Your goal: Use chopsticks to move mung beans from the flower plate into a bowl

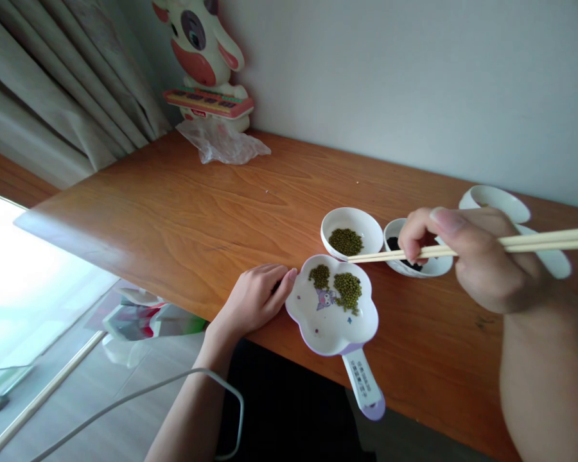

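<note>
My left hand (260,295) rests on the table, thumb and fingertips closed against the left rim of a white flower-shaped dish (327,330) with a lilac edge and handle. Two piles of green mung beans (348,292) lie in that dish. A pair of pale chopsticks (385,256) is gripped in my right hand (486,256). Their tips are close together near the dish's upper rim and the front of a white bowl (373,224); I see no bean between them. More mung beans (345,242) sit in this bowl. Under my right hand, a second bowl (417,271) with black contents is partly hidden.
Two more white bowls (503,199) stand at the right, partly behind my hand. Against the wall are a cow-shaped toy keyboard (207,102) and a crumpled clear plastic bag (226,144). A grey cable (173,378) loops across my left forearm. The wooden table's (187,212) front edge runs below the dish.
</note>
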`<action>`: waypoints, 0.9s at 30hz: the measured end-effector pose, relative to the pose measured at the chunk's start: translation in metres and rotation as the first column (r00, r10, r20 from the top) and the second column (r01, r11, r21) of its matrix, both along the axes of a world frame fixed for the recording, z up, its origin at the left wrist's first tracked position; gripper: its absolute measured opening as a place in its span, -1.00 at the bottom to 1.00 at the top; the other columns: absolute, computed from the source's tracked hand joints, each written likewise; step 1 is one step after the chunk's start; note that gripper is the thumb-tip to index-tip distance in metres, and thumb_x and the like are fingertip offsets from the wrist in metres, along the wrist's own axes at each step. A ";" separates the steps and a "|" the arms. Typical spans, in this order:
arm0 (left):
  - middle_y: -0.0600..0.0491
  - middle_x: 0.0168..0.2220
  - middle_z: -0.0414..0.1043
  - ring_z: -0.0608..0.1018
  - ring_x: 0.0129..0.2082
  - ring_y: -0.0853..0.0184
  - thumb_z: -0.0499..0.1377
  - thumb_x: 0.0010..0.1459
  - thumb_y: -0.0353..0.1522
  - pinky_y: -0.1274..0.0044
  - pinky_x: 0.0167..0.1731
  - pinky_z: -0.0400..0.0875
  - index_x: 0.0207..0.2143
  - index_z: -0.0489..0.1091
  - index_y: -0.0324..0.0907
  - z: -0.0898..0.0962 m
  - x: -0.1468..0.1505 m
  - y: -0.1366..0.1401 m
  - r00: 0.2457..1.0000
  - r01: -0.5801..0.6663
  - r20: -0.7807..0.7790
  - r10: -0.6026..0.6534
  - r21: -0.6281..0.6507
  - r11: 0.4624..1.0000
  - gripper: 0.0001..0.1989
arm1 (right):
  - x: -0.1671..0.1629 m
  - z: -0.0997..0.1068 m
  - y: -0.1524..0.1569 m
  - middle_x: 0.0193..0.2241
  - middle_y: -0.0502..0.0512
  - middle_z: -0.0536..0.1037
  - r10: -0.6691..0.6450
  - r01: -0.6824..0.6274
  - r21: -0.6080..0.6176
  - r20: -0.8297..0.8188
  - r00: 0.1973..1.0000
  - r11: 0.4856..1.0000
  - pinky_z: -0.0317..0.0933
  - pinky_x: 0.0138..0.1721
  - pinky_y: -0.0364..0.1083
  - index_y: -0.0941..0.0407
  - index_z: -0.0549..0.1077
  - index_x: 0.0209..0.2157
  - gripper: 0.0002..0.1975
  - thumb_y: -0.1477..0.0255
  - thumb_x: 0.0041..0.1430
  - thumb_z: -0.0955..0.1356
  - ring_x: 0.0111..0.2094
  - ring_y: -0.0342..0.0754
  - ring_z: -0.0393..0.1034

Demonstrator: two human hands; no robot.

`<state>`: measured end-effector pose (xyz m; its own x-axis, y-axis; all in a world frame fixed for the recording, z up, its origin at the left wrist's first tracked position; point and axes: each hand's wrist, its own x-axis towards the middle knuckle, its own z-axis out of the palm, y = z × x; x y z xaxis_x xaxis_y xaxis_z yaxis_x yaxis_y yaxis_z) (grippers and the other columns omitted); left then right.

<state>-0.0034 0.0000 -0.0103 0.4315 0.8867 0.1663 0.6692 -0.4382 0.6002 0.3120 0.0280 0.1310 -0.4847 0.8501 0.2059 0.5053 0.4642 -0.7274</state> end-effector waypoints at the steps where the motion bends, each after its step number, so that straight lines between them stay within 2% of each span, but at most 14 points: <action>1: 0.10 -0.45 0.31 0.35 -0.45 0.39 -0.08 0.55 -0.22 0.48 -0.35 0.20 -0.42 0.16 -0.15 0.000 0.000 0.000 1.000 0.000 0.001 0.000 0.000 1.000 -0.60 | -0.003 -0.001 -0.001 -0.46 0.07 0.49 0.031 -0.031 -0.018 0.018 0.999 0.999 0.13 -0.29 0.07 0.03 0.44 -0.42 -0.49 0.11 0.52 0.13 -0.39 0.01 0.36; 8: 0.10 -0.45 0.32 0.37 -0.44 0.38 -0.06 0.54 -0.23 0.48 -0.34 0.21 -0.42 0.17 -0.14 0.002 0.002 0.000 1.000 -0.004 0.003 0.004 -0.003 1.000 -0.60 | -0.022 -0.015 0.000 -0.48 -0.03 0.52 0.109 -0.120 0.019 0.294 0.950 0.993 0.06 -0.30 -0.01 0.07 0.41 -0.40 -0.46 0.13 0.57 0.07 -0.42 -0.10 0.34; 27: 0.12 -0.46 0.30 0.35 -0.45 0.39 -0.08 0.55 -0.23 0.47 -0.34 0.20 -0.42 0.16 -0.14 0.006 0.003 -0.001 1.000 0.018 0.010 -0.017 -0.011 1.000 -0.59 | -0.031 -0.023 0.001 -0.52 -0.06 0.42 0.124 -0.120 -0.033 0.303 0.945 0.992 0.03 -0.31 -0.01 0.07 0.36 -0.42 -0.43 0.09 0.57 0.04 -0.47 -0.12 0.25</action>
<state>-0.0008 -0.0010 -0.0042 0.4454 0.8807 0.1610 0.6557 -0.4433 0.6111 0.2805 0.0286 0.1080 -0.6225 0.7824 0.0214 0.6436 0.5273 -0.5548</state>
